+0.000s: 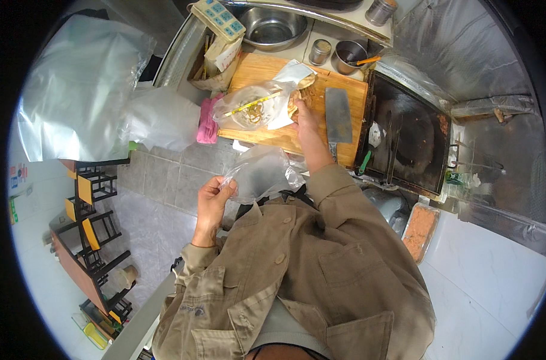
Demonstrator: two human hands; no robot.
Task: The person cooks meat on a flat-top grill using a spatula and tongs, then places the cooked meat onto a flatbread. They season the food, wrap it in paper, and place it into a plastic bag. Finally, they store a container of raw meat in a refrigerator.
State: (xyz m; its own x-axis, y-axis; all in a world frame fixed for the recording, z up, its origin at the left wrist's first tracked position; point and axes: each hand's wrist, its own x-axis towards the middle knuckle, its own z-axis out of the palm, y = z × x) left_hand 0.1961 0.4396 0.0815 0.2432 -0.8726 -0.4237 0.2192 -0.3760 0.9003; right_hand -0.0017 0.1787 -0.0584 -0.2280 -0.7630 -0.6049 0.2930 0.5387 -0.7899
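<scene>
My left hand (215, 193) pinches the edge of a clear plastic bag (259, 173), which hangs in front of my jacket below the board. Over the wooden cutting board (345, 85), my right hand (308, 121) has its fingers on a browned flatbread (294, 104) in a white paper sleeve (282, 118). Another browned piece (307, 81) lies behind it, by white paper (295, 69). Left of the bread is a bowl covered in clear plastic (255, 108), with food bits inside and a yellow-wrapped stick (252, 103) across it. A cleaver (338, 114) lies flat on the board's right part.
A black griddle (410, 135) with tongs (394, 144) and a green-handled tool (365, 162) adjoins the board's right side. Behind stand a steel basin (273, 28), a shaker can (320, 51) and a steel pot (348, 56). A pink cloth (208, 119) hangs at the left edge.
</scene>
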